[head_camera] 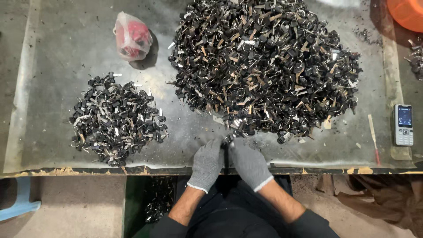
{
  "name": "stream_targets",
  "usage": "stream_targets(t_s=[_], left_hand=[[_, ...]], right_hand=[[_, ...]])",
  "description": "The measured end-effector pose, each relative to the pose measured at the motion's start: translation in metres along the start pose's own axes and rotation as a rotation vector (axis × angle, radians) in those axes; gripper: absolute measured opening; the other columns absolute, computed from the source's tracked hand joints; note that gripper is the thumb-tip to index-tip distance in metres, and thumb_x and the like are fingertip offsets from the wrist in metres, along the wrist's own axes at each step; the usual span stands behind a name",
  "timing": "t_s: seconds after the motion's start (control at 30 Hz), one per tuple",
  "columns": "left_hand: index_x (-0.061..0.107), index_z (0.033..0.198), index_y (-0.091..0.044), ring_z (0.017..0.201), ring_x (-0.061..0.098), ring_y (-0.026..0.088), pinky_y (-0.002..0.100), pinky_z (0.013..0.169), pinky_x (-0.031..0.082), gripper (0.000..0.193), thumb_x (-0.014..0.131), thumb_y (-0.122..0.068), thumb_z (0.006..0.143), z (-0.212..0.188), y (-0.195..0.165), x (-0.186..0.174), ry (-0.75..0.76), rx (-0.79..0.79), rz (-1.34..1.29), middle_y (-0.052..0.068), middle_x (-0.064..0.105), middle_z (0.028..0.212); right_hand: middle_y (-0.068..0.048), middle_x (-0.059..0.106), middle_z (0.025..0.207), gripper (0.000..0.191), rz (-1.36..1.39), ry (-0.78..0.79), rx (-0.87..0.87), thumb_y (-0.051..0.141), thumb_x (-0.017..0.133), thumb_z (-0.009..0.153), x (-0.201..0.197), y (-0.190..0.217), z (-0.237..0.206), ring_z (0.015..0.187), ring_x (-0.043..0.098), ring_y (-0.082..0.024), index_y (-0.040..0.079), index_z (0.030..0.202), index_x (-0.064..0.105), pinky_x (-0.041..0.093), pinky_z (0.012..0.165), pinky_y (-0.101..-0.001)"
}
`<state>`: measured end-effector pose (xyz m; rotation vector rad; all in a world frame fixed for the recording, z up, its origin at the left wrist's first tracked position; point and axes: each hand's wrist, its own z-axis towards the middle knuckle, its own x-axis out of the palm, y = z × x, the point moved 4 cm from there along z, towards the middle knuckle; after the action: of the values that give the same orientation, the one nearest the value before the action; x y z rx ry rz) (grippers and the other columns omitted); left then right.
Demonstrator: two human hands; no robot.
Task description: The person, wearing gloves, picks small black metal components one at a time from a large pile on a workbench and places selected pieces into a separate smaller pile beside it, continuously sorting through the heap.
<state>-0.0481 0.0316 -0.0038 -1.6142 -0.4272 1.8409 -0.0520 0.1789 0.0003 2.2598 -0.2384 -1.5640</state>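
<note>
Two heaps of small black-and-metal parts lie on the grey surface (66,53), and the big pile (264,66) serves as the landmark. Well to the left of the big pile, slightly nearer the person, sits the small pile (116,119), much the lesser of the two. Judging by the sizes, only a minor share has been worked through and the bulk remains in the big pile.

At the near foot of the big pile, both gloved hands meet. The left hand (207,161) and the right hand (250,162), in grey knit gloves, are closed together on one small dark part (226,142), pinched between the fingertips of both; exactly how each finger grips cannot be told.

Left of the big pile's far edge rests a knotted clear plastic bag (132,35) with something red inside, rounded and crumpled. To the right of the big pile, near the surface's edge, lies a small silver phone (403,124) with a lit blue screen, upright rectangle in shape. Between it and the big pile lies a thin pale stick with a red tip (373,136). Beyond the pile's far right corner, part of an orange round container (407,13) shows.
</note>
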Motion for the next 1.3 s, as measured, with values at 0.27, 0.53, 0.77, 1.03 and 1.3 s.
stream_targets(t_s=[0.27,0.53,0.77,1.03,1.3], left_hand=[[0.068,0.121,-0.008,0.088,0.069,0.034,0.045,0.076,0.055,0.041,0.063,-0.002,0.081,-0.003,0.004,0.008,0.047,0.056,0.015,0.013,0.071,0.104],[0.07,0.114,-0.009,0.077,0.069,0.031,0.045,0.067,0.053,0.028,0.07,-0.01,0.086,-0.009,0.001,-0.002,-0.096,0.032,0.078,0.009,0.069,0.088],[0.067,0.09,-0.01,0.073,0.067,0.034,0.047,0.062,0.052,0.012,0.073,-0.016,0.082,-0.015,-0.003,0.005,-0.089,-0.043,0.053,0.011,0.066,0.081],[0.064,0.086,-0.009,0.067,0.066,0.035,0.048,0.058,0.051,0.007,0.07,-0.011,0.084,-0.022,-0.007,0.011,-0.056,0.003,0.08,0.011,0.065,0.078],[0.065,0.08,-0.011,0.066,0.066,0.034,0.047,0.057,0.051,0.012,0.074,-0.016,0.086,-0.013,-0.014,-0.002,-0.082,-0.015,0.023,0.01,0.065,0.075]], right_hand=[[-0.026,0.068,0.099,0.037,-0.093,0.01,-0.026,0.01,0.055,0.093,0.008,0.001,0.001,0.078,0.074,-0.041,-0.008,0.125,0.05,0.061,0.062,-0.0477],[-0.026,0.072,0.089,0.033,0.291,0.073,-0.129,0.027,0.057,0.099,-0.01,-0.004,0.013,0.087,0.071,-0.047,0.003,0.12,0.052,0.055,0.076,-0.0558],[-0.022,0.075,0.08,0.036,0.06,0.18,0.074,0.025,0.051,0.103,-0.004,-0.003,-0.013,0.071,0.074,-0.039,0.003,0.131,0.045,0.059,0.059,-0.0509],[-0.023,0.074,0.082,0.024,0.075,0.081,-0.177,0.024,0.058,0.097,-0.003,-0.001,-0.006,0.069,0.073,-0.04,0.001,0.103,0.057,0.057,0.057,-0.0514],[-0.022,0.072,0.079,0.029,0.045,0.108,0.012,0.03,0.052,0.102,-0.006,-0.011,-0.002,0.079,0.073,-0.043,0.003,0.113,0.055,0.058,0.069,-0.0546]])
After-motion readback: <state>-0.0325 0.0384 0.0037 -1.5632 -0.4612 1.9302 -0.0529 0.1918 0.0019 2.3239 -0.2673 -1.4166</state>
